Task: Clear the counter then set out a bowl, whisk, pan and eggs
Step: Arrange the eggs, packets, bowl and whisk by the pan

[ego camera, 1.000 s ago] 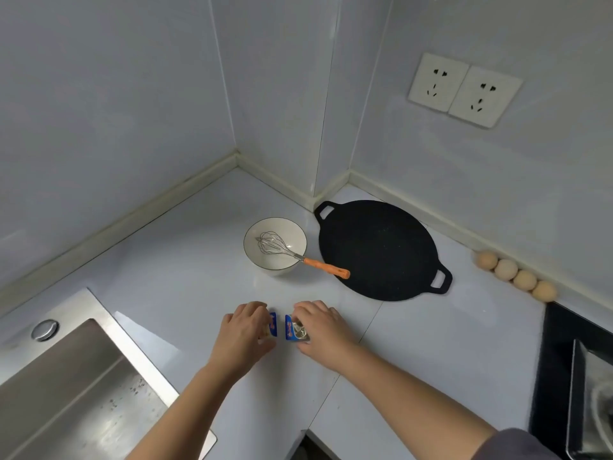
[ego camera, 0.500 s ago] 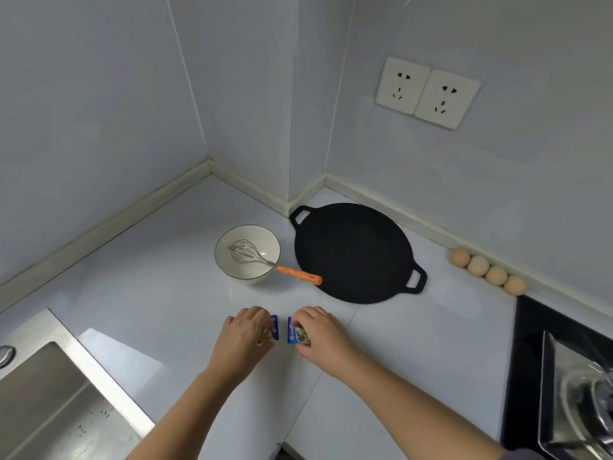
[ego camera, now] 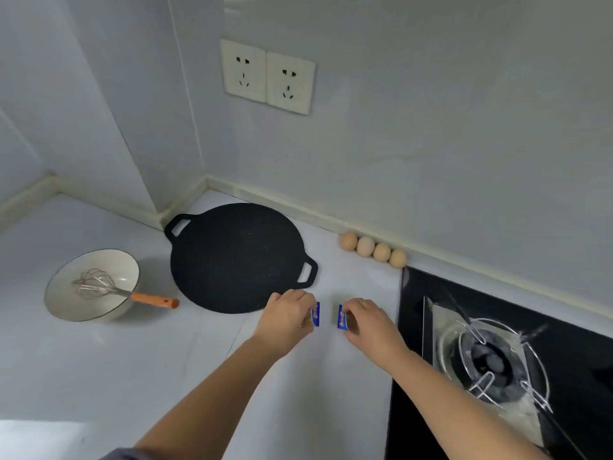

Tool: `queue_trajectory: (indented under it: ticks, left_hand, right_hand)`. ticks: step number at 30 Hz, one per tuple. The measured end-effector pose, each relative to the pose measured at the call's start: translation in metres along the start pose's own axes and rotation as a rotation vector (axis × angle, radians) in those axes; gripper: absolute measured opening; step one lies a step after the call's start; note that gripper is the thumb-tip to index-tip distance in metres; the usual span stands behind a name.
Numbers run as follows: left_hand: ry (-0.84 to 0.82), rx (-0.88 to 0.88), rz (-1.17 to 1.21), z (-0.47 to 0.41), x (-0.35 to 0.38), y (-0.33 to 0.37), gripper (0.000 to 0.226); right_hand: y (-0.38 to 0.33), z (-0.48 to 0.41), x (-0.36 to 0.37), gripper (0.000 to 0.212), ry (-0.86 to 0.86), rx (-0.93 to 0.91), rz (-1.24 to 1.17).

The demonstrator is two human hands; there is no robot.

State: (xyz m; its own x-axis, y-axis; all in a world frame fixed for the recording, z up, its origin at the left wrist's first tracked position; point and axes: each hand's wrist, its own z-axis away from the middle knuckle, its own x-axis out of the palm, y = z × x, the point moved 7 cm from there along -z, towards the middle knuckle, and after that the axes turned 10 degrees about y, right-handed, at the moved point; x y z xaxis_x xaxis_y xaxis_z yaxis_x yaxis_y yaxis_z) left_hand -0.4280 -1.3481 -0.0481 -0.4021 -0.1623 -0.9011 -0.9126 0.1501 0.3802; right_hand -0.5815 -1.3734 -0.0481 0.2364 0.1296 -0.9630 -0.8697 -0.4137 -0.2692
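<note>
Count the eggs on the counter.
4. First egg nearest the pan, second egg, third egg, fourth egg by the stove, in a row against the wall. None looks hidden.

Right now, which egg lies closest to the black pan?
The leftmost egg, at the row's end toward the pan; the others sit nearer the hob.

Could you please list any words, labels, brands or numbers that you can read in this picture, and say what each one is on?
Nothing is legible.
Left blue packet, pinched by the left hand: print too blurred to read.
Right blue packet, pinched by the right hand: white and red print, too blurred to read.
Wall sockets, pan, bowl, whisk, eggs: no text visible.
</note>
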Motion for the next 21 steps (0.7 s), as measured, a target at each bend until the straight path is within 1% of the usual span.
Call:
queue_trajectory:
  ticks: [5,9,13,14,17,18,19,21]
  left_hand:
    - [-0.006,0.057,-0.021,-0.042,0.034,0.029,0.025]
    - [-0.064,0.078,-0.038,-0.059,0.056,0.036,0.024]
    - [-0.054,0.119,-0.009,-0.069,0.06,0.044,0.023]
    - [-0.045,0.136,-0.022,-0.07,0.06,0.044,0.026]
    - [-0.041,0.166,-0.041,-0.057,0.06,0.045,0.048]
    - [-0.028,0.177,-0.065,-0.051,0.06,0.046,0.054]
    - [-0.042,0.186,-0.096,-0.043,0.062,0.047,0.06]
    - [-0.156,0.205,-0.178,-0.025,0.07,0.049,0.07]
  right_hand:
    - [0.047,-0.011,-0.004,0.032,0.027,0.035,0.036]
    - [0.062,-0.019,0.0,0.029,0.055,0.031,0.041]
    - [0.069,-0.024,0.003,0.028,0.07,0.021,0.041]
    - [0.068,-0.024,0.003,0.032,0.07,0.017,0.043]
    - [0.066,-0.011,0.007,0.047,0.06,0.038,0.048]
    - [0.064,-0.003,0.007,0.05,0.08,0.043,0.062]
    - [0.061,0.005,0.01,0.052,0.098,0.045,0.084]
    - [0.057,0.018,0.023,0.055,0.045,0.072,0.131]
